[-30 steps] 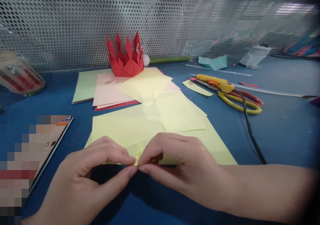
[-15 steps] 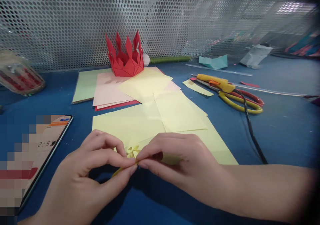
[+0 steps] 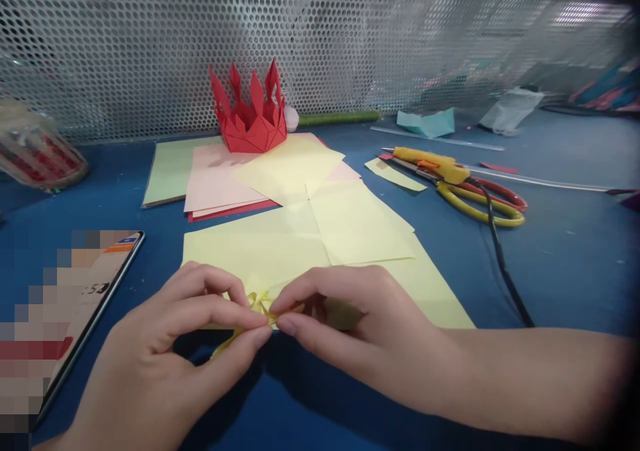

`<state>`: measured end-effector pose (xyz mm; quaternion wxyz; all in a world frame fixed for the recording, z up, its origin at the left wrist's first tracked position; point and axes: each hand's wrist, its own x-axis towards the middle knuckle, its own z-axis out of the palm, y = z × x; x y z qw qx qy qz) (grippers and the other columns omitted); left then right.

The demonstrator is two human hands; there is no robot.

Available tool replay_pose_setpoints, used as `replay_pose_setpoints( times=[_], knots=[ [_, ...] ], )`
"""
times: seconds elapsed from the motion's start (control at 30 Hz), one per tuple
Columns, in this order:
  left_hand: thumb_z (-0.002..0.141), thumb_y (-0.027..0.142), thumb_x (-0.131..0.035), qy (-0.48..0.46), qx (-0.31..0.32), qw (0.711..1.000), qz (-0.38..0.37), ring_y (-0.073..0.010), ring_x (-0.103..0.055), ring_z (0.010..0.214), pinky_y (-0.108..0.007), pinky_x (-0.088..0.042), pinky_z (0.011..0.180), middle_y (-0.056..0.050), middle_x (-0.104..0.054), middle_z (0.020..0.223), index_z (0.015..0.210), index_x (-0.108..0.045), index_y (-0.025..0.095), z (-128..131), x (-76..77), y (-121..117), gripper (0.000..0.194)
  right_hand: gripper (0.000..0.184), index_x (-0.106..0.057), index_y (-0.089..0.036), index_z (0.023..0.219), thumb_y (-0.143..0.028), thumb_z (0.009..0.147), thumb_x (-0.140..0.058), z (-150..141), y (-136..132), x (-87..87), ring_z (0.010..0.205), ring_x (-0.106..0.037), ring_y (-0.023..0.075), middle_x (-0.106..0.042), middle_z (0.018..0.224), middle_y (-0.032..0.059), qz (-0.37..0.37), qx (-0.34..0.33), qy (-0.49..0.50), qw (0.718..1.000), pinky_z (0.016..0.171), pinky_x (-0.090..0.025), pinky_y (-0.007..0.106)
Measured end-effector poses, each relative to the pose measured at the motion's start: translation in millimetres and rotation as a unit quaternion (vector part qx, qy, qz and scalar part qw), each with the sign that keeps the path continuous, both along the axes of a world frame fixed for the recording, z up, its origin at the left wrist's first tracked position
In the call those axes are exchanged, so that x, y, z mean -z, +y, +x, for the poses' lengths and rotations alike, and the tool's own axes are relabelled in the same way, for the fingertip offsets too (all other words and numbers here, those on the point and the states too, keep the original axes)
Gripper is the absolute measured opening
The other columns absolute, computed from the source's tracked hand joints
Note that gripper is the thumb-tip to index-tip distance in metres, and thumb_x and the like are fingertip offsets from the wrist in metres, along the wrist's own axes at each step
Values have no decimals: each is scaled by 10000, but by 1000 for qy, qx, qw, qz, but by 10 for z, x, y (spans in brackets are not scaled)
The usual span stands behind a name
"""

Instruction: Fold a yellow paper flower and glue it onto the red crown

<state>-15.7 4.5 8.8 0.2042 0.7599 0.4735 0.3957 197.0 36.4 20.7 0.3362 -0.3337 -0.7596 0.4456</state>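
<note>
Low in the middle of the view, a small folded piece of yellow paper with thin pointed parts is pinched between fingertips. My left hand is closed on it with thumb and index finger, and a yellow strip shows below those fingers. From the other side, my right hand closes its thumb and index finger around the same piece. The fingers cover much of it. Just beyond my hands lie pale yellow paper sheets, partly overlapping.
A red paper crown stands at the back on pink sheets. Scissors lie at right under a yellow glue gun with a black cord. A phone lies left, near a glass jar. Perforated metal panel rises behind.
My right thumb and index fingertips have parted slightly at the yellow paper piece. The left hand has shifted a little left and keeps its pinch.
</note>
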Motion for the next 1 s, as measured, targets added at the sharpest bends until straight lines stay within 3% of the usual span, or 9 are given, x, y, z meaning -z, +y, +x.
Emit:
replay_pose_setpoints(
  times=[0.23, 0.43, 0.6, 0.77, 1.0],
  knots=[
    [797, 343, -742, 38, -67, 997, 7, -201, -688, 789, -277, -574, 673, 12, -693, 781, 752, -711, 284, 36, -1, -7, 80, 112, -731, -143, 901, -211, 905, -643, 1, -5, 2, 617, -609, 80, -729, 751, 11, -31, -3, -6, 999, 583, -499, 143],
    [779, 379, -744, 54, -88, 995, 12, -203, -693, 783, -274, -588, 660, 8, -696, 768, 750, -715, 284, 65, -11, 0, 104, 104, -732, -148, 904, -197, 905, -641, 5, 6, 13, 631, -617, 86, -732, 761, 9, -18, -1, -8, 1000, 589, -506, 149],
    [797, 266, -720, 32, -49, 998, -2, -169, -680, 783, -235, -575, 657, 23, -675, 838, 789, -697, 296, 17, -32, 21, 39, 92, -720, -156, 917, -186, 911, -634, 11, 11, 11, 658, -629, 87, -734, 788, 4, -17, -5, -5, 1000, 605, -511, 149],
    [834, 137, -656, -5, 11, 1000, -10, -92, -656, 810, -153, -539, 711, 84, -616, 894, 830, -664, 362, 14, -43, 40, 225, 71, -704, -152, 891, -183, 908, -641, 6, 6, 2, 652, -609, 83, -708, 773, 0, -2, -12, 5, 1000, 609, -506, 153],
    [820, 94, -645, -6, 52, 998, -18, -74, -645, 769, -121, -536, 695, 93, -604, 867, 834, -660, 355, -12, -56, 42, 262, 38, -718, -157, 863, -176, 885, -694, 8, 23, -15, 692, -630, 77, -712, 795, -6, -9, -9, 18, 1000, 662, -513, 143]
  ],
)
